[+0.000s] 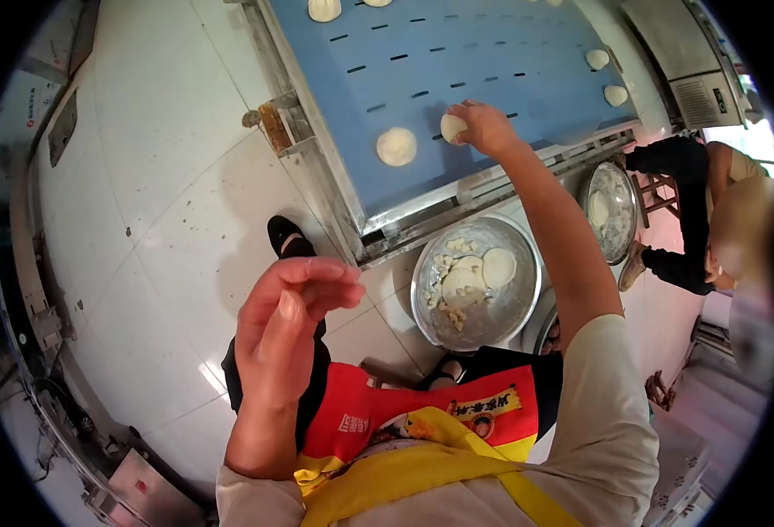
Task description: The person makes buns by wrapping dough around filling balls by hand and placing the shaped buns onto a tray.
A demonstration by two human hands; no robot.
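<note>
Right hand (487,130) grips dough (452,128) over the board (457,66).
Its exposed side faces the board's left edge; long axis unclear. Left hand (283,327), curled loosely, empty, is off the board.

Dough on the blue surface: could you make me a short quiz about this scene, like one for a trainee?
1. By the blue surface, what are the fingers of the right hand touching?
a) a spoon
b) a dough piece
c) a rolling pin

2. True or false: the left hand is pressed flat on the blue surface.

3. Fill in the missing colour: the apron on the person's lap is red and ____.

Key:
1: b, a pale, rounded dough piece.
2: False; the left hand is raised with bent fingers, apart from the blue surface.
3: Yellow.
</note>
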